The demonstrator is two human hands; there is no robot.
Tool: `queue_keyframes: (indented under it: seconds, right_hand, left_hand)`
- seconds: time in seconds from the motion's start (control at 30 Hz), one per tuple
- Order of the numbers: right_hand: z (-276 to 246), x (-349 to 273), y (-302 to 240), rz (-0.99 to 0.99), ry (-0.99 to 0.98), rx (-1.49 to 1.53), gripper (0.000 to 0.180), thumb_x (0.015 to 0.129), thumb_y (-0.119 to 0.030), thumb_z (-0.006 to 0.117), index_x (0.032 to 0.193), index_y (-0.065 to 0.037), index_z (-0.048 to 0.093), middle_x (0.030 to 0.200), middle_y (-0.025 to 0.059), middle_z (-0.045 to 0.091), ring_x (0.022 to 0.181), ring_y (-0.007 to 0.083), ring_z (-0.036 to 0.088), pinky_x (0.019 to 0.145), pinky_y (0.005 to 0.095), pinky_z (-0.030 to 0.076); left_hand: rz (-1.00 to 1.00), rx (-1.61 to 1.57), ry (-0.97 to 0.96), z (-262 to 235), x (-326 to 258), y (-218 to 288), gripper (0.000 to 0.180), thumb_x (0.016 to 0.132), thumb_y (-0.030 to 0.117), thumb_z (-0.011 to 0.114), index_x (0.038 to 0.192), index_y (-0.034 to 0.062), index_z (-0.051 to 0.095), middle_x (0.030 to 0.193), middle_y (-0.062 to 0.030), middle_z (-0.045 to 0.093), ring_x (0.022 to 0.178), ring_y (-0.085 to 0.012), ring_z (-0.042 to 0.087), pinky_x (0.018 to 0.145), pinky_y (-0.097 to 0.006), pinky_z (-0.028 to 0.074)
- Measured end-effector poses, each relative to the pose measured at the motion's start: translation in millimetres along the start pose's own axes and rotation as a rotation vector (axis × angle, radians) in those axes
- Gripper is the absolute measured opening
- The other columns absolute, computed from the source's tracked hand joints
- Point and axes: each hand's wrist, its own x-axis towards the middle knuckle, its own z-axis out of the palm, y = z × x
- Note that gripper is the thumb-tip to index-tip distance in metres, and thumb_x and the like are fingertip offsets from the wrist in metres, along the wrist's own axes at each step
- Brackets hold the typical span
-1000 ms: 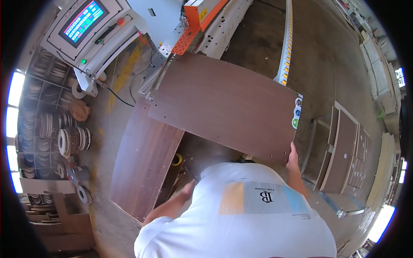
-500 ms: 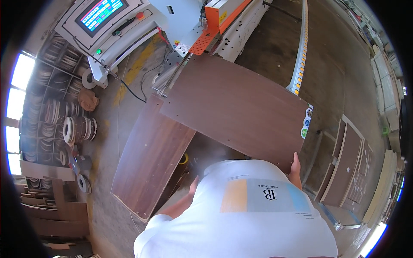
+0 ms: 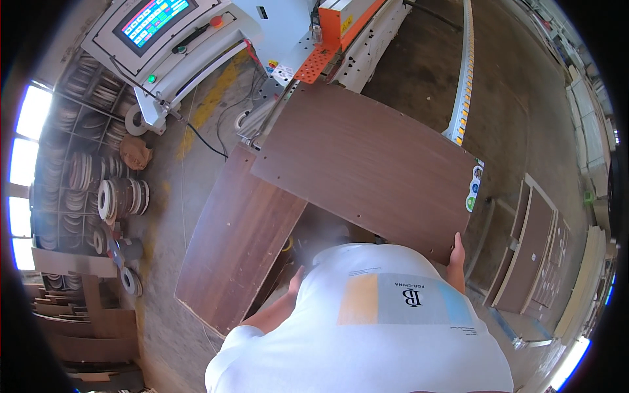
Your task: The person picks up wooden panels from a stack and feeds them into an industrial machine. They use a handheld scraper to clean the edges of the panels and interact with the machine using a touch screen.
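Observation:
A large brown wood panel [image 3: 367, 164] lies flat in front of me, its far left corner at the orange guard of a machine [image 3: 318, 63]. At its near right corner, my right hand [image 3: 457, 254] is closed on the edge, with the thumb side showing and the other fingers mostly hidden. My left hand [image 3: 296, 283] is low beside my shirt, apart from that panel and close to a second brown panel [image 3: 239, 239]. Its fingers are partly hidden by the shirt. The second panel lies lower left, partly under the first. A round-dotted label [image 3: 474, 188] marks the large panel's right end.
A control console with a lit screen [image 3: 154, 25] stands at far left. Edge-band rolls [image 3: 123, 198] fill racks along the left. A rail with yellow rollers [image 3: 463, 98] runs beyond the panel. More brown panels [image 3: 531, 252] lie on a low frame at right.
The whole scene has shifted slightly to the right in view. The large panel and my right hand keep about the same place relative to each other; my left hand stays low.

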Motion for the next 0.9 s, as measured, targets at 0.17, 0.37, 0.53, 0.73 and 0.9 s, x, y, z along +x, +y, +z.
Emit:
queue_keyframes:
  seconds: [0.17,0.37,0.53,0.73,0.9]
  right_hand:
    - [-12.3,12.6,10.0,-0.045,0.026,-0.056,0.058,0.102,-0.04,0.056,0.134,0.008,0.056,0.133,0.0114,0.061,0.12,0.0235,0.058,0.103,0.0343,0.044]
    - [-34.9,30.5,19.2,-0.047,0.011,-0.087,0.057,0.103,-0.04,0.056,0.133,0.008,0.057,0.133,0.0113,0.061,0.121,0.0227,0.057,0.104,0.0329,0.043]
    - [-27.1,21.2,15.4,0.011,-0.048,-0.063,0.063,0.105,-0.047,0.048,0.144,0.003,0.048,0.145,0.0111,0.054,0.129,0.0261,0.053,0.11,0.0382,0.04]
    - [31.4,-35.8,-28.5,0.133,-0.015,-0.021,0.059,0.104,-0.046,0.05,0.14,0.001,0.051,0.136,0.0123,0.058,0.12,0.0294,0.059,0.1,0.0417,0.049]
    - [22.6,-16.6,-14.8,0.073,0.0,-0.095,0.062,0.104,-0.048,0.05,0.141,0.003,0.051,0.137,0.0139,0.058,0.123,0.0288,0.057,0.102,0.0411,0.047]
  left_hand:
    - [0.118,0.037,-0.012,-14.6,40.2,-12.8,0.065,0.106,0.049,0.041,0.149,0.0001,0.043,0.147,-0.0153,0.052,0.13,-0.0269,0.053,0.11,-0.036,0.04]
    - [0.144,0.276,0.032,-49.4,87.1,-9.7,0.058,0.105,0.043,0.048,0.14,-0.0024,0.053,0.138,-0.0141,0.059,0.119,-0.0241,0.06,0.103,-0.036,0.046]
    - [0.696,0.502,-0.077,-66.9,-29.6,143.5,0.027,0.101,0.026,0.061,0.114,0.003,0.068,0.099,-0.0042,0.068,0.085,-0.0136,0.063,0.076,-0.031,0.053]
    - [1.704,0.527,0.824,-85.3,-87.5,389.5,0.024,0.097,0.023,0.063,0.114,0.0061,0.068,0.106,-0.0136,0.072,0.099,-0.0306,0.067,0.087,-0.038,0.051]
    - [1.698,0.775,1.57,-108.3,-98.1,513.2,0.061,0.092,0.046,0.064,0.14,0.0113,0.052,0.147,-0.0121,0.05,0.14,-0.0318,0.04,0.115,-0.048,0.03]
